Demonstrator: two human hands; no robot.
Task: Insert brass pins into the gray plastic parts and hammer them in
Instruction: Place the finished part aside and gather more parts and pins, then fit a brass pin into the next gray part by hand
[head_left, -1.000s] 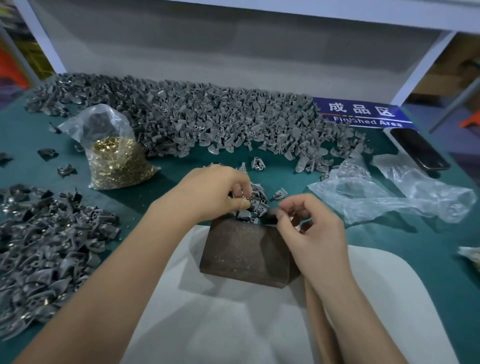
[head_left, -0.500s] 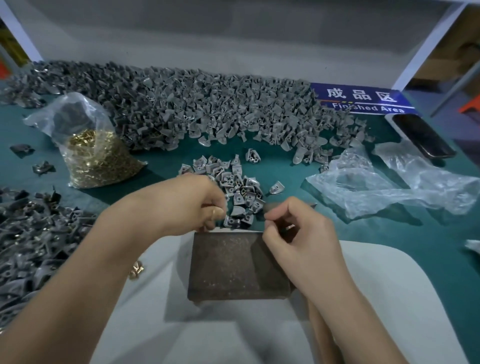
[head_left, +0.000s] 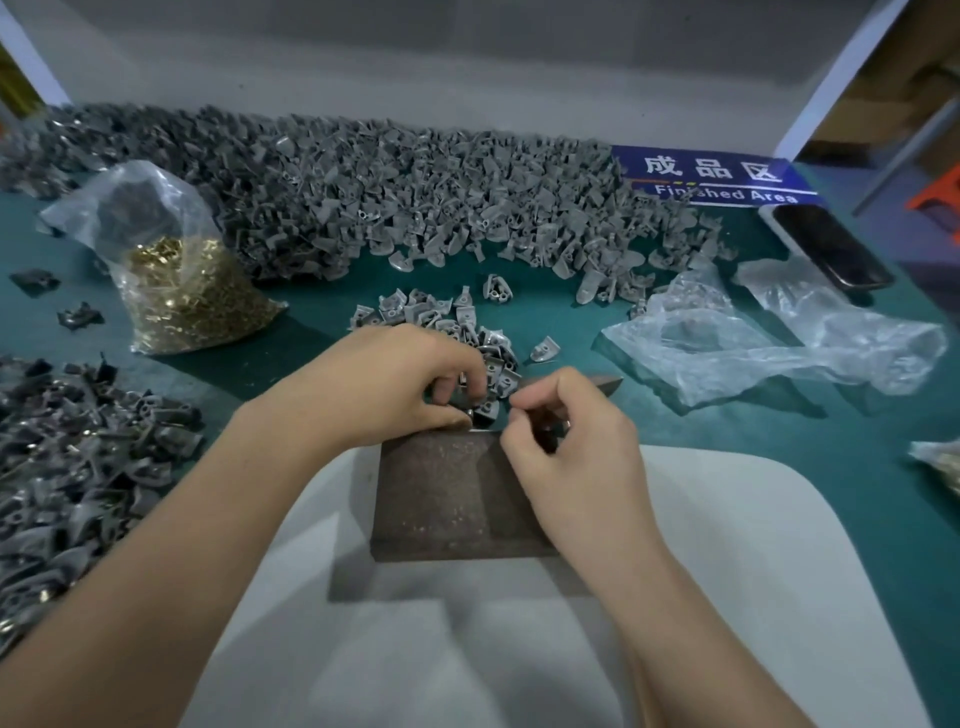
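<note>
- A head-worn view looks down on a green worktop (head_left: 322, 343), with two bare forearms reaching in from the bottom of the frame.
- The left hand (head_left: 395, 384) is seen at centre, its fingers curled down into a small heap of gray plastic parts (head_left: 441, 322); one part (head_left: 467, 400) at the near edge of the heap is pinched between thumb and fingertips.
- The right hand (head_left: 566, 431) is held just to the right of the left, fingers curled with thumb and forefinger pressed together near the pinched part. A dark hammer handle is held under its palm, and the hammer head (head_left: 605, 383) pokes out beyond the knuckles. Whether a pin is in the fingertips cannot be told.
- A dark brown block (head_left: 441, 493) lies directly below both hands, on a white board (head_left: 727, 571) in the lower half of the frame.
- A clear bag of brass pins (head_left: 187, 296) stands at the left, well apart from the hands.
- A long bank of gray parts (head_left: 415, 208) is spread across the upper part of the frame; another pile (head_left: 67, 457) fills the left edge.
- Crumpled clear plastic bags (head_left: 769, 338) lie at the right, a black phone (head_left: 831, 244) beyond them, and a blue sign (head_left: 717, 176) reading "Finished Area" at upper right.
</note>
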